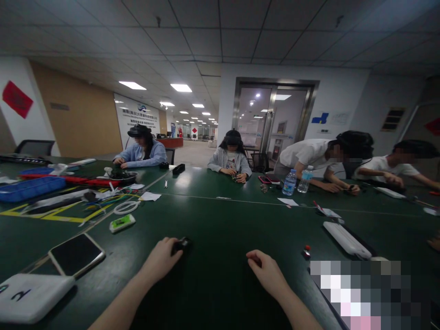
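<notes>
Left hand (162, 256), lower centre-left of the frame: thumb and fingers clamped on a small black object (185, 243), just above the green surface (213, 220) or touching it; which cannot be told. Right hand (265, 269), lower centre-right: fingers curled, thumb slightly apart from them. Phone (77, 253) at lower left, near a white case (34, 297).

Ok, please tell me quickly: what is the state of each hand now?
Left hand: closed on a small black object, too blurred to identify.
Right hand: half open, loosely curled, no held object visible.
</notes>
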